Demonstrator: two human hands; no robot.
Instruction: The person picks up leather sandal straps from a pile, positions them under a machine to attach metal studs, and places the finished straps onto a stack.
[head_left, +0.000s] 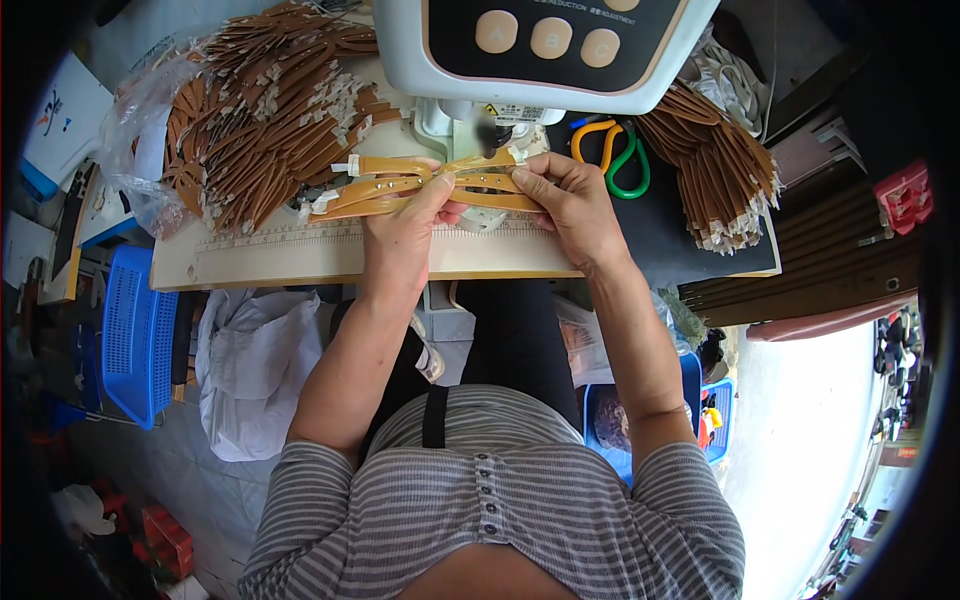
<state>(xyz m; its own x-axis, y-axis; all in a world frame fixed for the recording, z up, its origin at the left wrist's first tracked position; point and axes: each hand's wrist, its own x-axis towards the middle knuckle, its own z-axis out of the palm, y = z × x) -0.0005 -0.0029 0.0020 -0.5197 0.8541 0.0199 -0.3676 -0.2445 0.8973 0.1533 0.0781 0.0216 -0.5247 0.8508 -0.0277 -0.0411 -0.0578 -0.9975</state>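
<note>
2 bare hands, left (582, 205) and right (408, 225), pinch tan straps with metal studs (400, 187) between their fingers, just beyond the front edge of the white bench (300, 262).

Both bare forearms reach forward, converging; the left hand (425, 210) and right hand (572, 205) pinch, thumbs on top, fingers curled beneath.

Your worktable (300, 262): pale top, ruler marks near your edge | left of the worktable: one blue perforated basket (138, 335) | below it, on the left: greyish floor (215, 510) | right of the worktable: brown slatted furniture (800, 262) | farther right of it: pale ground (785, 440), where the light is very strong for you
</note>
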